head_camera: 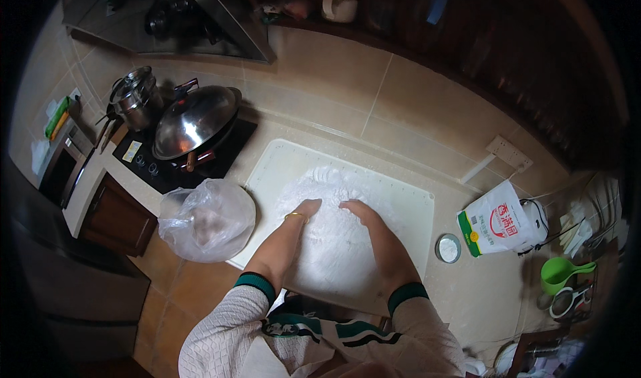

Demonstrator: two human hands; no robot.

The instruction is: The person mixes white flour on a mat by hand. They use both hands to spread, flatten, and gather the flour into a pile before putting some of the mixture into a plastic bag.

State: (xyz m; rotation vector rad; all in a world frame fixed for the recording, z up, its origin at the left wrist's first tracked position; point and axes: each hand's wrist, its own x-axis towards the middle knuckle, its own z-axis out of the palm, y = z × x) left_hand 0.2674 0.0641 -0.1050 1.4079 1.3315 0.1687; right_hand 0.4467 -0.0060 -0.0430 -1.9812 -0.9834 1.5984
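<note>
A broad heap of white flour covers the middle of a white board on the counter. Both of my hands reach into its far part, with their fingers partly sunk in the powder. My left hand, with a yellow bangle at the wrist, presses into the heap on the left. To its right, my right hand rests in the flour with the thumb side toward the left hand. A gap of loose flour lies between them. The fingertips of both hands are hidden, so their grip does not show.
A plastic-covered bowl stands at the board's left edge. Behind it, a lidded wok and a steel pot sit on the black cooktop. Right of the board are a small bowl of white powder, a flour bag and a green ladle.
</note>
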